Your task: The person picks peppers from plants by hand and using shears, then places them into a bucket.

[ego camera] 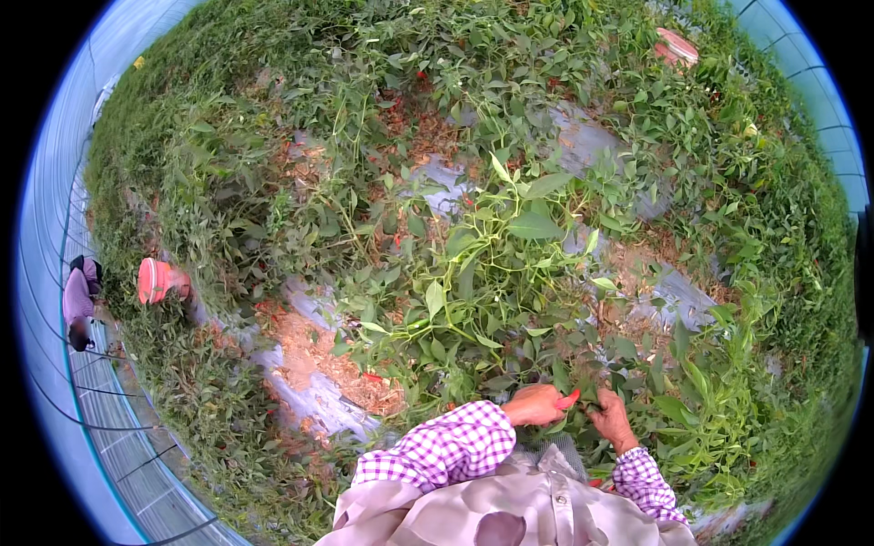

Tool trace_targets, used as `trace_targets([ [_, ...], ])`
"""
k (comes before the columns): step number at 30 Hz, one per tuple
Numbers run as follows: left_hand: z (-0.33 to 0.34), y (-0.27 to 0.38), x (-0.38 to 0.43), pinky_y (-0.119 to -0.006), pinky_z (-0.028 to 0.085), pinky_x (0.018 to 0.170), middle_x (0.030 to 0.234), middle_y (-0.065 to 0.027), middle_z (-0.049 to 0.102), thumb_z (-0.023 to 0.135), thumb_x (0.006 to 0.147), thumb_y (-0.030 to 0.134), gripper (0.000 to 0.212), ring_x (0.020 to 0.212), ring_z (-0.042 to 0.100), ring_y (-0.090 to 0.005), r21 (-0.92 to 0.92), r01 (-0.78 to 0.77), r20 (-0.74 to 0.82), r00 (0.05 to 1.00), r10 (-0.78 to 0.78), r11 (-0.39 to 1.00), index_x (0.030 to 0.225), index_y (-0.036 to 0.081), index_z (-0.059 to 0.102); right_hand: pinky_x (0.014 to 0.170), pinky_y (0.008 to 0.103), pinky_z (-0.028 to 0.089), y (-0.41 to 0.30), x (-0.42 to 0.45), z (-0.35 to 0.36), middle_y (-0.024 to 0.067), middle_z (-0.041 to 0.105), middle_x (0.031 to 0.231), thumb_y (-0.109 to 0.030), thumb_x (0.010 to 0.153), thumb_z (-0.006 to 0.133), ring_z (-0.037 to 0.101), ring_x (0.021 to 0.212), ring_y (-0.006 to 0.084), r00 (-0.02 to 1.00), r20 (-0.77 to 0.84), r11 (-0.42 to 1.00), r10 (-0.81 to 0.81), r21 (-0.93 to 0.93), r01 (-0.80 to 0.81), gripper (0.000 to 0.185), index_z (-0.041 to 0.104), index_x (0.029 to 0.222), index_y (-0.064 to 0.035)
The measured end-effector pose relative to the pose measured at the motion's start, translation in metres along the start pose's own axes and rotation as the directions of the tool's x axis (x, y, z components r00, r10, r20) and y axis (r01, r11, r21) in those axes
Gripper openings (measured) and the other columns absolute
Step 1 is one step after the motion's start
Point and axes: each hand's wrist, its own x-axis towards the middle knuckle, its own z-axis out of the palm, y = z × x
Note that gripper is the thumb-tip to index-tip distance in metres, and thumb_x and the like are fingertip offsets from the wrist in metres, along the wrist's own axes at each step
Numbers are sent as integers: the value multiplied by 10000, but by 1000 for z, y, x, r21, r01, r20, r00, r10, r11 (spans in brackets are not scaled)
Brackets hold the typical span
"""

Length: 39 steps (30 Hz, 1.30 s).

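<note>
My left hand point(536, 405), in a purple checked sleeve, is closed around a red chili pepper point(568, 400), whose end sticks out past the fingers towards the right. Close by on the right, my right hand point(612, 418) reaches into the leaves of a pepper plant point(580, 375); its fingertips are partly hidden by foliage, so its hold is not clear. Leafy green stems point(464, 273) rise in front of me. Below the hands, more red shows beside my shirt.
Dense pepper plants surround me, with straw point(341, 362) and plastic mulch point(328, 406) between them. A pink bucket point(156, 280) stands at left, another pink container point(676, 48) at upper right. A person point(80, 297) is by the greenhouse wall point(51, 225).
</note>
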Motion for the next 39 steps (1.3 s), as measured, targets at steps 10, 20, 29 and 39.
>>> trace_targets([
  [10,-54,-66,-123,-254,478,674,909,-36,596,600,831,104,392,790,571,-109,-455,-151,-476,874,-96,878,1198,-1,507,827,400,438,-142,36,-50,141,589,985,-103,721,669,547,954,331,914,-317,857,-251,-511,58,414,547,1108,-24],
  [20,119,-8,-103,-444,441,878,1139,-249,541,553,761,97,732,1029,536,-424,-42,-232,-507,843,179,972,1392,51,185,973,313,355,-148,-80,45,91,507,1199,-240,888,578,460,1121,173,944,326,546,55,781,-302,512,387,1301,-5],
  [29,290,45,-71,-359,436,907,1200,-231,516,643,691,99,1022,1046,560,-349,90,-215,-148,963,227,972,1428,63,-64,861,282,422,-56,-270,37,78,566,1068,-200,912,525,523,969,132,918,-59,318,391,945,-75,330,486,1166,6],
  [39,355,65,-72,-380,458,893,1169,-174,547,686,756,132,674,1064,554,-256,305,-280,63,960,275,910,1344,81,359,794,310,443,-3,-498,-32,115,543,1020,-190,943,464,547,913,187,82,-883,884,463,466,29,241,465,1095,-3],
])
